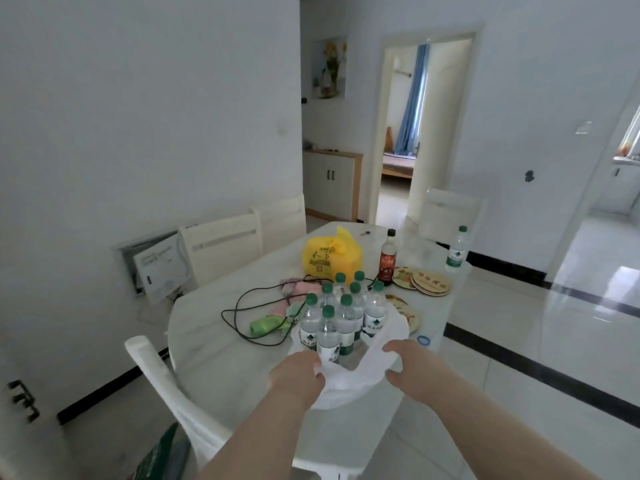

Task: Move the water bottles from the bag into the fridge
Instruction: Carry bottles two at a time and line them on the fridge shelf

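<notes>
On the table (214,341), eight water bottles (346,320) in bag (349,382), one bottle (457,252) apart

- White walls (138,98) enclosed the room, pale in soft daylight.
- Glossy white floor tiles (519,323) met a black skirting (104,389).
- White chairs (221,247) stood around a white table (214,358).
- A low cabinet (330,181) with wood trim sat beside an open doorway (394,188).
- A blue curtain (414,98) hung in the room beyond the doorway.
- A flower picture (329,67) hung above the cabinet.
</notes>
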